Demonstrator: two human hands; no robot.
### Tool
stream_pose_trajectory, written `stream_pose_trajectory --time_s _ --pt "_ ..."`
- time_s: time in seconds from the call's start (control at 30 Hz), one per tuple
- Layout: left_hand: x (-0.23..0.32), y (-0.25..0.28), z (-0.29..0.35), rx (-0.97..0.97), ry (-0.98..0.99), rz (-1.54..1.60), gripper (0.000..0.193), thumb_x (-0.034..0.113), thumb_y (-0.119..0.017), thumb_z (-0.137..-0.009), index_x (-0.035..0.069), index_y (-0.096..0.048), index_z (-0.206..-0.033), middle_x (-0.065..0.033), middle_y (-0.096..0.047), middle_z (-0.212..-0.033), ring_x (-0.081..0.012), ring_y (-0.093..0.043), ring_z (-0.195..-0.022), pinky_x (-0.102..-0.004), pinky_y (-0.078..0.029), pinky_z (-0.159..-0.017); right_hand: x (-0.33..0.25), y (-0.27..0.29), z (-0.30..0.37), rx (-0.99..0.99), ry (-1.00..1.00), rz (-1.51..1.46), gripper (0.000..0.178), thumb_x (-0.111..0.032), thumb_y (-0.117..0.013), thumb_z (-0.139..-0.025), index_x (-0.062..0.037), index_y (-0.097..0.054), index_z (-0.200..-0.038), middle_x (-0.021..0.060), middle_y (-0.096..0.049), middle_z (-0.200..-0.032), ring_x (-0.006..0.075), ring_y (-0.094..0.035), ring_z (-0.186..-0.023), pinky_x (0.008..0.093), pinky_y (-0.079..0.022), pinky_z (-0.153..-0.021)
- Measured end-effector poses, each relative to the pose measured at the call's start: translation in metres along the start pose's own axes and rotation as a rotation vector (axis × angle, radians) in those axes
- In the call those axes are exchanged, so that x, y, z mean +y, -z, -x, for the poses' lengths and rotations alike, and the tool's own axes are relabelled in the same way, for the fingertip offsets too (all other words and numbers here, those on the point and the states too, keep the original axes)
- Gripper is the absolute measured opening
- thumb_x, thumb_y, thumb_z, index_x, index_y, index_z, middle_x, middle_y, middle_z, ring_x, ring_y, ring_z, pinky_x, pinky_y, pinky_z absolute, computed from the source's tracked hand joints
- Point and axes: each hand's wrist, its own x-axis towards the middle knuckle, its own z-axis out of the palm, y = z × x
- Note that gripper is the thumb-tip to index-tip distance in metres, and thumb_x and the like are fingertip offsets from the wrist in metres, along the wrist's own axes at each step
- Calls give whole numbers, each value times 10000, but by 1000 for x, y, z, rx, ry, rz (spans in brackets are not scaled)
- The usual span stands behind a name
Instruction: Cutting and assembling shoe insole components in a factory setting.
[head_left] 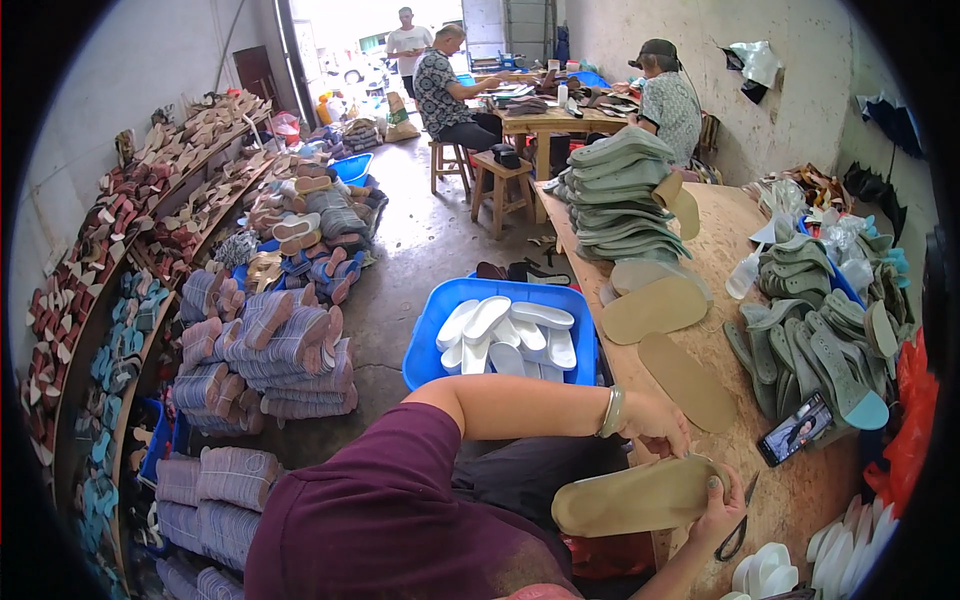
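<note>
A tan shoe sole is held tilted over the near edge of the wooden table. My right hand is closed around its right end, with the thumb lying on the upper face. Reaching across from the left, my left hand is closed, its fingertips pinching at the far edge of the same sole; a pale bangle circles that wrist. Two more tan soles lie flat on the table beyond my hands. Black scissors rest just right of my right hand.
A blue tub of white soles stands left of the table. Grey-green soles are stacked at its far end, with others at right near a phone. Striped sole bundles fill the left floor. People sit at a farther table.
</note>
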Motion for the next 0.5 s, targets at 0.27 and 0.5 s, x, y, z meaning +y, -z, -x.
stream_pose_trajectory --time_s 0.27,0.5 --pt "-5 -3 -4 42 -72 -167 138 130 -716 -824 50 -641 -909 3 -631 -788 -75 -587 -703 -223 -464 -594 9 2 0 48 -34 29 253 -90 -712 -853 50 -647 -1054 66 -672 -941 136 -614 -848 240 -487 -800" --pt "4 10 -11 33 -80 -431 179 147 -726 -810 22 -652 -914 -4 -636 -790 -78 -592 -715 -238 -483 -625 16 -2 -3 34 -41 129 256 -86 -711 -855 47 -649 -1065 66 -677 -950 132 -613 -844 241 -490 -800"
